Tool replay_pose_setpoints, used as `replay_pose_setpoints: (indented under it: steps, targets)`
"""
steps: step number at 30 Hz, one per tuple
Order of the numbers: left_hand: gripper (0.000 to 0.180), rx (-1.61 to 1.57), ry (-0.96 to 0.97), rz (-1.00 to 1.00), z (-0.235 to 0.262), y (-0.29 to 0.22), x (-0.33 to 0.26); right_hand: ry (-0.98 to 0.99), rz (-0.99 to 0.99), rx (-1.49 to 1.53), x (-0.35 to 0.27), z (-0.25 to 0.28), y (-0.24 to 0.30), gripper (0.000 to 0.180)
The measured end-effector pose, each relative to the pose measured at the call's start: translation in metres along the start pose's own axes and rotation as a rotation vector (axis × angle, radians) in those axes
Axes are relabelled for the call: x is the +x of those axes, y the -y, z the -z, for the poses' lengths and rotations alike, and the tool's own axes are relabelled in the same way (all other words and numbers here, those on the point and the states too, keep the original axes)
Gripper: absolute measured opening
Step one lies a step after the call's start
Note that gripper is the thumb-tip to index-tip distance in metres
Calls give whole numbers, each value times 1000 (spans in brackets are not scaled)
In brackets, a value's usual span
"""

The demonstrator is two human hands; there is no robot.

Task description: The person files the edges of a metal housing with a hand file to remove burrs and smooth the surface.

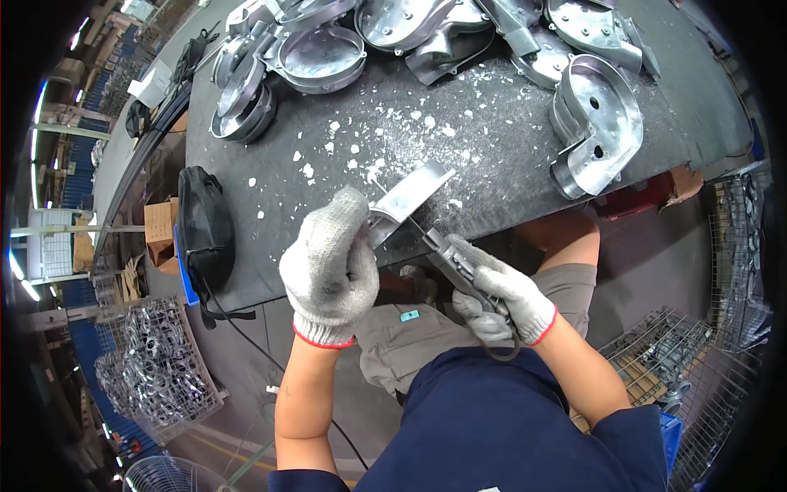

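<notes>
Over the near edge of the table, the left hand, in a white knitted glove with a red cuff, has its fingers closed on a curved metal piece. The piece is tilted, its bright, smooth side facing up and its far end leaning out above the table. The right hand, gloved the same way, has its fingers wrapped around a grey hand tool just off the table's near edge. The tool's thin tip points at the lower side of the metal piece; whether they touch, I cannot tell. A dark hose loops below the right hand.

Pale metal flakes lie scattered on the middle of the table. Along its far side sits a crowded row of shiny metal housings, and one more housing with two dark holes stands near its right end. At the table's left edge is a black bag. Down on the floor, left of the table, a wire basket holds a heap of small metal parts.
</notes>
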State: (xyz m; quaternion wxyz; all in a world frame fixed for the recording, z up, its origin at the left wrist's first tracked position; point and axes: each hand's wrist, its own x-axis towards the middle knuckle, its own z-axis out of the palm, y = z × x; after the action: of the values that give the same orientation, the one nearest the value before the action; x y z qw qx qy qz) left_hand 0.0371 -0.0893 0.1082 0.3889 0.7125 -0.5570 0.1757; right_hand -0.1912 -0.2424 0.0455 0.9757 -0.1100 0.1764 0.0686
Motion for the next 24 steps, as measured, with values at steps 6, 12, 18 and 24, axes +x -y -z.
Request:
replay_pose_setpoints:
  steps: [6,12,18,24]
  targets:
    - [35,-15,15,94,-3,1,4,-248,125,-748,6,-7,8,66]
    - [38,37,-82,53,-6,5,19,-478,657,-2267,4,-21,19,59]
    - [39,-33,7,160,-8,1,21,-327,337,-1111,9,-28,0,63]
    - [41,49,-17,213,-4,-4,29,-112,828,-1759,12,-16,29,63]
